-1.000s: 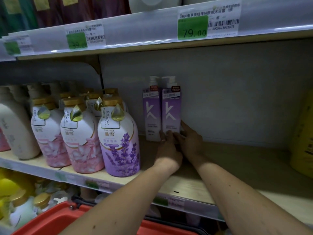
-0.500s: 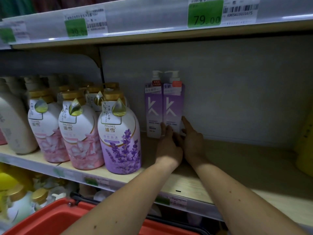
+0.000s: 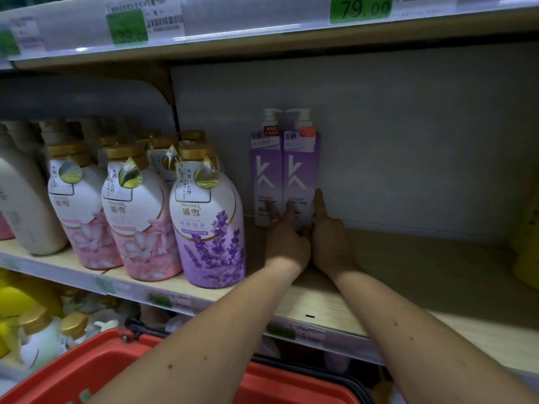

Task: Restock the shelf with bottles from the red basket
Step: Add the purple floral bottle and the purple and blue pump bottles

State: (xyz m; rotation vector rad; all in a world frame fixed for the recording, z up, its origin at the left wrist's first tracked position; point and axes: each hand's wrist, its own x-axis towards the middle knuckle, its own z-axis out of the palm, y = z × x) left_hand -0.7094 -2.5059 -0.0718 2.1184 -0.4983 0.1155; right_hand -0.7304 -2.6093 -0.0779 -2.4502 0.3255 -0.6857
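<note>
At the back of the shelf [image 3: 393,290], hard against its rear wall, two purple bottles [image 3: 284,173] stand upright and touching, side by side. In the head view (the only one there is), the left hand [image 3: 287,240] lays straight fingers on the lower fronts of both bottles, and the right hand [image 3: 329,237] sets its straight fingers flat against the right side of the right bottle; neither hand curls round anything. The step looks like squaring the pair up. To do it well, I would press low, near the bases, so the tall bottles slide and do not tip, and keep the labels facing the front edge. The lavender bottle [image 3: 208,228] stands near the front edge, left of the pair and apart from it, so there is room to nudge leftwards. The basket [image 3: 96,371] waits below the shelf's front edge; its contents are hidden, and the shelf's right part is bare wood awaiting more stock.
</note>
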